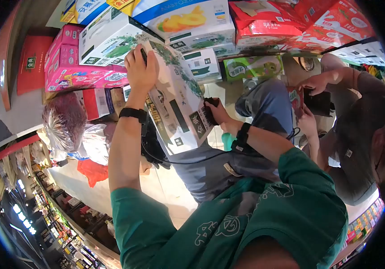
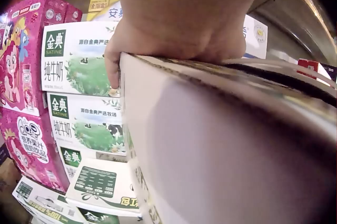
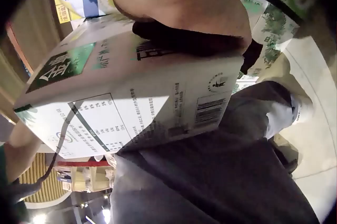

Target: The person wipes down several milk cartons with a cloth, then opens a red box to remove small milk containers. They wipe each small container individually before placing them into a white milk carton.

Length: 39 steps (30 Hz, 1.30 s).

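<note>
A white and green milk box [image 1: 174, 103] stands tilted across the person's lap in the head view. The left hand [image 1: 141, 71] grips its far upper edge, with fingertips bent over the side in the left wrist view. At the near right end, the right hand [image 1: 219, 112] holds the box by its edge, a black piece [image 3: 195, 40] lying between palm and cardboard. Printed text and a barcode show on the box's end in the right wrist view. The underside of the box is hidden in the head view.
Stacked milk boxes [image 2: 84, 61] and pink drink boxes [image 1: 62, 67] line the shelf ahead. Red boxes [image 1: 268, 24] are at upper right. Another person's arms [image 1: 318, 83] hold a red package close on the right. Plastic bags [image 1: 69, 121] lie to the left.
</note>
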Tool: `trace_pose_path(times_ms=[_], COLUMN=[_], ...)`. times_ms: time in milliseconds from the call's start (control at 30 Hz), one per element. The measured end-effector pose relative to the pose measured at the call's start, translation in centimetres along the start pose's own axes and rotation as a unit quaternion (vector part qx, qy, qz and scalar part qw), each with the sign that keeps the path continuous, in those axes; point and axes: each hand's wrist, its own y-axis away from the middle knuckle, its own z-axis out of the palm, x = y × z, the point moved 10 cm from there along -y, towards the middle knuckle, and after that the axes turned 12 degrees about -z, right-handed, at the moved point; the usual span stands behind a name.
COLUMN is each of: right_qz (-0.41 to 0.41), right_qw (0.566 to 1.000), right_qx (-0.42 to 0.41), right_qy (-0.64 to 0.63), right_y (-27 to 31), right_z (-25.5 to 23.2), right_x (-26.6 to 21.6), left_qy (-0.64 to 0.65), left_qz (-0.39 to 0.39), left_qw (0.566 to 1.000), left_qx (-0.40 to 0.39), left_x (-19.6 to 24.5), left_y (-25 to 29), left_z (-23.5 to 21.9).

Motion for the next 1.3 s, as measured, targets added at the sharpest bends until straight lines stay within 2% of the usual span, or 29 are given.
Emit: trace_pose_path(times_ms=[133, 233, 333, 433, 533, 567, 633, 733, 833, 967, 1033, 1233, 1267, 1300], right_qz=[0.050, 0.067, 0.063, 0.041, 0.014, 0.006, 0.008, 0.017, 0.015, 0.028, -0.012, -0.067, -0.071, -0.079], right_qw=[0.997, 0.994, 0.993, 0.996, 0.998, 0.999, 0.999, 0.999, 0.999, 0.998, 0.999, 0.995, 0.994, 0.995], right_qx=[-0.028, -0.060, -0.066, -0.041, -0.014, -0.007, -0.020, -0.023, -0.021, -0.026, -0.031, -0.008, -0.007, -0.029], right_qy=[-0.046, -0.067, -0.070, -0.072, -0.052, -0.043, -0.030, -0.026, -0.027, -0.045, -0.038, 0.069, 0.083, 0.059], right_y=[-0.5, -0.7, -0.2, -0.1, 0.0, 0.0, -0.4, -0.5, -0.8, -0.7, -1.7, -3.2, -3.0, -2.7], right_z=[-0.2, -0.2, 0.0, 0.1, 0.1, 0.2, 0.1, 0.4, 1.1, 2.8, 3.0, 2.0, 2.0, 2.8], right_x=[1.3, 1.9, 0.9, 0.2, -0.9, -1.5, -1.4, -1.8, -2.3, -4.4, -4.2, -3.1, -3.2, -3.6], left_qy=[0.010, 0.078, 0.095, -0.008, -0.076, -0.018, 0.100, 0.078, 0.083, 0.061, 0.053, 0.045, 0.027, -0.006], left_qz=[-0.024, -0.168, -0.243, -0.082, 0.020, -0.061, -0.220, -0.377, -0.393, -0.404, -0.402, -0.351, -0.308, -0.256], left_qw=[0.999, 0.979, 0.957, 0.990, 0.993, 0.993, 0.962, 0.901, 0.889, 0.888, 0.889, 0.917, 0.942, 0.959], left_qx=[-0.026, -0.081, -0.124, -0.116, -0.087, -0.103, -0.130, -0.198, -0.220, -0.210, -0.211, -0.183, -0.134, -0.123], left_x=[-0.4, -3.1, -3.7, -2.7, -1.3, -2.8, -4.8, -5.4, -6.2, -7.5, -8.1, -7.3, -7.1, -7.1], left_y=[-0.1, 0.0, 0.1, 0.2, 0.5, 0.3, 0.2, 0.3, -0.1, -0.8, -0.9, -0.4, -0.3, 0.0], left_z=[0.3, 2.0, 2.2, 3.1, 2.6, 2.8, 3.4, 2.6, 2.7, 2.8, 3.3, 4.0, 4.0, 4.9])
